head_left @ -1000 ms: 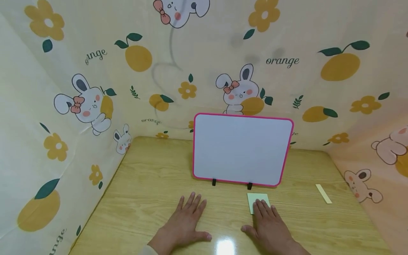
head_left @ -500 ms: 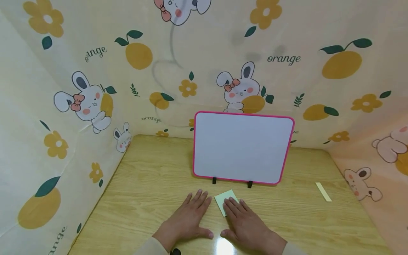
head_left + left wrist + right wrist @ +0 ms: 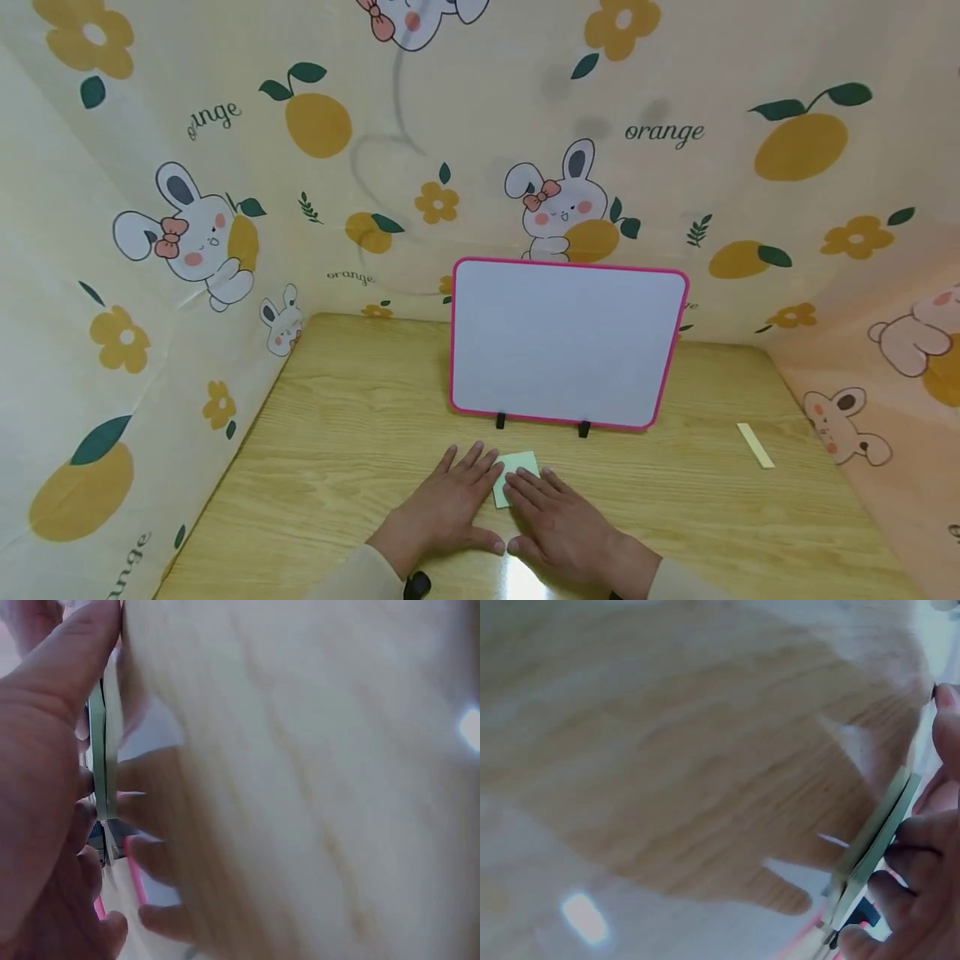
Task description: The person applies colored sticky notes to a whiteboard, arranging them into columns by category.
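A small pale green sticky note pad (image 3: 517, 461) lies flat on the wooden tabletop, in front of the whiteboard. My right hand (image 3: 566, 521) rests on its near right part with straight fingers, hiding that corner. At the pad's left edge are the outstretched fingertips of my left hand (image 3: 450, 504), whose palm faces down. Both thumbs point inward and nearly meet. From the left wrist, the pad (image 3: 98, 750) shows edge-on beside the fingers. The right wrist view catches the pad's edge (image 3: 889, 832) too, doubled by the glossy table's reflection.
Behind the hands stands a pink-rimmed whiteboard (image 3: 568, 342) on small black feet. A thin pale yellow strip (image 3: 755, 445) lies far to the right. Patterned cloth walls (image 3: 420, 100) with rabbits and oranges enclose the table (image 3: 352, 400) at the back and sides.
My right hand has slid the green pad leftward across the table, and the pad has turned on the way. It now lies against my left fingertips, which have moved only slightly.
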### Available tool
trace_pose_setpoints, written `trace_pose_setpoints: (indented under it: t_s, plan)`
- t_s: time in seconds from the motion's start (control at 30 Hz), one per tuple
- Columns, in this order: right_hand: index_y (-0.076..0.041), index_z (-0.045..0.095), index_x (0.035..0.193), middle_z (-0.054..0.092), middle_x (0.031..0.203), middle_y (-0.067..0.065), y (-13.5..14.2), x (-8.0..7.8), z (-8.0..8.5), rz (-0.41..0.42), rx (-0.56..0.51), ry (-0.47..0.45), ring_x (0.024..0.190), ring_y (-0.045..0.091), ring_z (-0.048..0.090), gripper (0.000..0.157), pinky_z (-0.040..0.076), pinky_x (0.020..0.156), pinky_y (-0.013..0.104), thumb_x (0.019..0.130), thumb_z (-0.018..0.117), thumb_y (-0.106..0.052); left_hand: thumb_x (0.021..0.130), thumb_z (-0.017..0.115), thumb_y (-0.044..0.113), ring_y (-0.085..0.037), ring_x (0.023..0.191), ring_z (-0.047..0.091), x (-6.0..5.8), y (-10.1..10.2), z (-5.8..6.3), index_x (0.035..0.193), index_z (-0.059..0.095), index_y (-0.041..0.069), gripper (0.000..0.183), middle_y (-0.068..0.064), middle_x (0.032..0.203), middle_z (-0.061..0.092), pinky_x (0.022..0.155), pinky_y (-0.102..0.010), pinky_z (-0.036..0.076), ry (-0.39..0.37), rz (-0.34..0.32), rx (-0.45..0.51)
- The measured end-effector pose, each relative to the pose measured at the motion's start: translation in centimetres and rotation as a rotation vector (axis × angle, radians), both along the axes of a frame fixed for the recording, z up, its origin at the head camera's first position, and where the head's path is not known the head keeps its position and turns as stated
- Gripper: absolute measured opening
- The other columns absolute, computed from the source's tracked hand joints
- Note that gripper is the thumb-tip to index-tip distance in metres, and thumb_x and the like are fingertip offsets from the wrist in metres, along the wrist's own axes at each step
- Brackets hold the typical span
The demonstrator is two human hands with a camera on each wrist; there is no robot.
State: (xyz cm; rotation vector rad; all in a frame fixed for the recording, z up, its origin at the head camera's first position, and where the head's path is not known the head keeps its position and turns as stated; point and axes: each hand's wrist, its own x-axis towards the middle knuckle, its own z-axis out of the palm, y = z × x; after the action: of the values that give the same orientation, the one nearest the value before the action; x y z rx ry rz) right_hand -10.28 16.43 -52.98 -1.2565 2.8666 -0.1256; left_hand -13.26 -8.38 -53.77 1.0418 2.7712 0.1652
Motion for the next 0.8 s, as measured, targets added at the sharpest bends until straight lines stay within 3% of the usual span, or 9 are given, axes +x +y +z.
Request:
trace_pose_setpoints:
  t_s: [0.13, 0.3, 0.5, 0.8]
  plan:
    - [-0.004, 0.061, 0.145, 0.062, 0.15, 0.007, -0.2, -0.7, 0.0, 0.002, -0.048, 0.054, 0.141, 0.025, 0.056, 0.054, 0.045, 0.12, 0.052, 0.105, 0.064, -0.04, 0.087, 0.051, 0.087, -0.026, 0.165, 0.013, 0.0, 0.0, 0.3, 0.169, 0.027, 0.016, 0.11, -0.003, 0.177, 0.019, 0.133, -0.055, 0.017, 0.001, 0.005, -0.013]
    - [-0.013, 0.073, 0.114, 0.072, 0.115, -0.004, -0.4, -2.2, -0.7, 0.04, -0.123, 0.278, 0.109, 0.017, 0.067, 0.033, 0.057, 0.104, 0.045, 0.09, 0.084, -0.033, 0.087, 0.055, 0.085, -0.026, 0.165, 0.014, -0.1, 0.1, 0.3, 0.169, 0.027, 0.016, 0.111, -0.003, 0.177, 0.018, 0.134, -0.054, 0.017, -0.009, 0.002, -0.008]
    - [-0.018, 0.073, 0.098, 0.074, 0.103, -0.008, -0.7, -2.8, -0.7, 0.049, -0.103, 0.349, 0.099, 0.014, 0.068, 0.015, 0.057, 0.097, 0.041, 0.087, 0.084, -0.021, 0.086, 0.055, 0.085, -0.026, 0.165, 0.013, -0.1, 0.2, 0.1, 0.169, 0.026, 0.015, 0.112, -0.004, 0.177, 0.019, 0.134, -0.052, 0.016, -0.014, -0.005, 0.003]
    - [-0.018, 0.073, 0.088, 0.077, 0.093, -0.008, -1.3, -2.9, -0.5, 0.051, -0.074, 0.42, 0.089, 0.012, 0.07, 0.014, 0.058, 0.089, 0.037, 0.083, 0.085, -0.012, 0.085, 0.059, 0.084, -0.026, 0.164, 0.016, -0.3, 0.1, 0.1, 0.169, 0.027, 0.015, 0.113, -0.003, 0.177, 0.022, 0.134, -0.052, 0.019, -0.018, -0.009, 0.012]
